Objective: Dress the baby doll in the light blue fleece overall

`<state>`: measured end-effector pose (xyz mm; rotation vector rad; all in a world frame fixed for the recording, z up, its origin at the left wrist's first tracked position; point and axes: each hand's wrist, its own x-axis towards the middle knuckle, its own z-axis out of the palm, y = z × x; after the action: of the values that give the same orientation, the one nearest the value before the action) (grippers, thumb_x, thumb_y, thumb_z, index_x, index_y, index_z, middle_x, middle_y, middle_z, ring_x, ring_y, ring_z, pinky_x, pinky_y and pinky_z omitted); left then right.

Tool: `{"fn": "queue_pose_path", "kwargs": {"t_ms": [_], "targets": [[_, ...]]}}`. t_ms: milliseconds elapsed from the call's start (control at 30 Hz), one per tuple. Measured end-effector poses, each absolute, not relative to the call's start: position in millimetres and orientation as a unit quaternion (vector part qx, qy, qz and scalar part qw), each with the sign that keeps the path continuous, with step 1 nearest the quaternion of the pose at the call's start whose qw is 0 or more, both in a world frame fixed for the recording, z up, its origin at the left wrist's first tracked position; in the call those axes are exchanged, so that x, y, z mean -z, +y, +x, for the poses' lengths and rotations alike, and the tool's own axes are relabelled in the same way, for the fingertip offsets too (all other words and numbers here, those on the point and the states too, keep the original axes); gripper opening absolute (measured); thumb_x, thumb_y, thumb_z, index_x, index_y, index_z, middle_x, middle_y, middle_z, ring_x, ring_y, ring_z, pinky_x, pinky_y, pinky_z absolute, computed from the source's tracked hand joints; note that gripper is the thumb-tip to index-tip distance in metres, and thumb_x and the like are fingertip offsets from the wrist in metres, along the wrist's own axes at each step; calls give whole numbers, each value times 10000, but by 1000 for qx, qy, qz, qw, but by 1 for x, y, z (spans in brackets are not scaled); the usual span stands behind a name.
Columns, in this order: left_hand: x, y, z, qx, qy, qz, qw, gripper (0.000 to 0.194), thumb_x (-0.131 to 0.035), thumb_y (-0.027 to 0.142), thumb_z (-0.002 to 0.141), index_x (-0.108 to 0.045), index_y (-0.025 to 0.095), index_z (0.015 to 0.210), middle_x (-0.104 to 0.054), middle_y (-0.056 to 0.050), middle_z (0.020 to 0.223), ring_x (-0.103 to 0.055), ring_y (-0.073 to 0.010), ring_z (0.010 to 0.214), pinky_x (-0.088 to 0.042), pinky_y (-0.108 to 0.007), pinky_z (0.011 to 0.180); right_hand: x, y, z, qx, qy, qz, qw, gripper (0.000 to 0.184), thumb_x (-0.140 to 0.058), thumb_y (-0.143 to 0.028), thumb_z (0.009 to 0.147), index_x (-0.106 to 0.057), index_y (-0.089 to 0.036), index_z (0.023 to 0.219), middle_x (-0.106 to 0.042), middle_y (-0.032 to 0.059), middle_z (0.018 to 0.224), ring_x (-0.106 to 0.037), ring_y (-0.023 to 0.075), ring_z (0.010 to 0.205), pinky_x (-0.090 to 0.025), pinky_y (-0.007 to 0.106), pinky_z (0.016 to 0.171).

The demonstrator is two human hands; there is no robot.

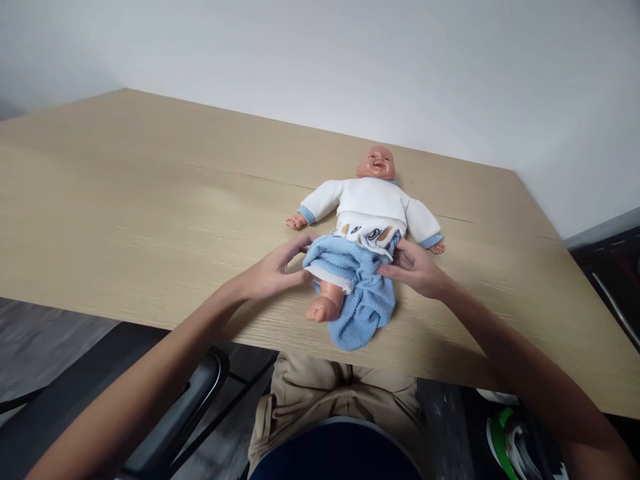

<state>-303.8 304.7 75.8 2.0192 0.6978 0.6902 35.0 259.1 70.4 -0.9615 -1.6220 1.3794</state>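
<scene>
A baby doll (pixel 379 163) lies on its back on the table, its head toward the wall. It wears a white sweater (pixel 373 199) with blue cuffs. Blue fuzzy pants (pixel 363 283) with a white, printed top part cover its lower body. One bare foot (pixel 323 309) sticks out of the left leg opening; the other pant leg hangs loose toward the table's front edge, and no foot shows there. My left hand (pixel 277 267) pinches the pants at the doll's hip on the left. On the other side, my right hand (pixel 417 267) holds the fabric between thumb and fingers.
The wooden table (pixel 150 200) stretches far to the left and meets a pale wall (pixel 320 67) behind. A black chair (pixel 200 393) stands below the front edge at left. Green and white items (pixel 505 440) lie low at the right, beneath my forearm.
</scene>
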Motion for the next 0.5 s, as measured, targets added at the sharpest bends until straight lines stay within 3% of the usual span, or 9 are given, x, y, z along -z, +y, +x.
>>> {"fn": "queue_pose_path", "kwargs": {"t_ms": [200, 333, 400, 500], "targets": [[-86, 318, -302, -252, 238, 834, 430, 643, -898, 646, 919, -653, 230, 1344, -699, -102, 1292, -660, -317, 1227, -533, -459, 1112, -73, 261, 43, -610, -593, -381, 363, 607, -950, -585, 911, -757, -230, 1364, -844, 99, 1319, -795, 286, 1244, -641, 426, 1142], [-106, 328, -287, -273, 262, 830, 409, 522, -744, 620, 1033, -639, 247, 1382, -690, -121, 1403, -644, -316, 1280, -508, -456, 1138, -72, 259, 53, -645, -572, -387, 327, 604, -993, -583, 850, -794, -194, 1267, -857, 83, 1173, -815, 259, 1090, -666, 368, 991], [-120, 333, -271, -260, 280, 845, 375, 534, -740, 598, 1021, -648, 241, 1408, -686, -128, 1440, -622, -328, 1293, -486, -469, 1165, -69, 258, 55, -661, -549, -384, 338, 622, -1015, -600, 808, -797, -182, 1212, -855, 83, 1126, -815, 250, 1031, -654, 338, 930], [-143, 345, -240, -187, 248, 892, 329, 504, -805, 654, 924, -768, 235, 1202, -753, -105, 1244, -590, -364, 1236, -447, -505, 1191, -64, 258, 53, -679, -513, -379, 364, 674, -1039, -616, 757, -782, -172, 1194, -852, 102, 1110, -814, 257, 998, -645, 333, 891]]}}
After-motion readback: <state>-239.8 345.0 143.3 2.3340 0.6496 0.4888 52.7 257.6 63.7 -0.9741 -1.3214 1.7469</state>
